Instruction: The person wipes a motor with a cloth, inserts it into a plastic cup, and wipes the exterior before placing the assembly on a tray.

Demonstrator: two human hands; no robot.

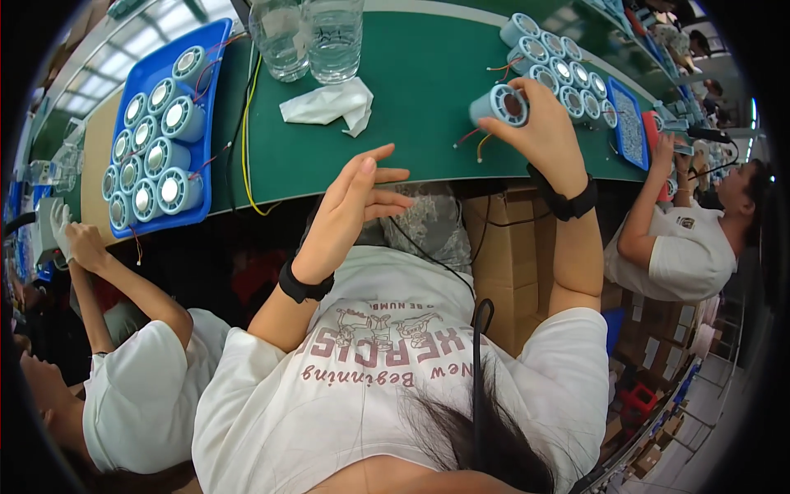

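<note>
A pale-blue, drum-shaped plastic unit (495, 107) with a slotted ring on its face and thin red and yellow wires is over the right half of a green surface (420, 99), toward the near edge. The right hand (543, 128) grasps it, thumb on the near side and fingers curled on the far side, the gap between them only as wide as the unit. Whether its base touches the surface cannot be told. The left hand (350, 198) is released and holds nothing: its fingers are loosely spread, pointing right, above the surface's near edge.

At the far right, similar pale-blue round units (568, 74) stand close together. On the left, a blue rectangular plastic tray (158, 64) holds more of these units in rows, some trailing wires. Between, toward the far side, are a crumpled white tissue (333, 105) and clear cups (336, 41).

The step in hand appears to be handling one unit by itself, with the right hand alone. The next move probably calls for a steady grip on the casing, with the loose wires kept from snagging.
</note>
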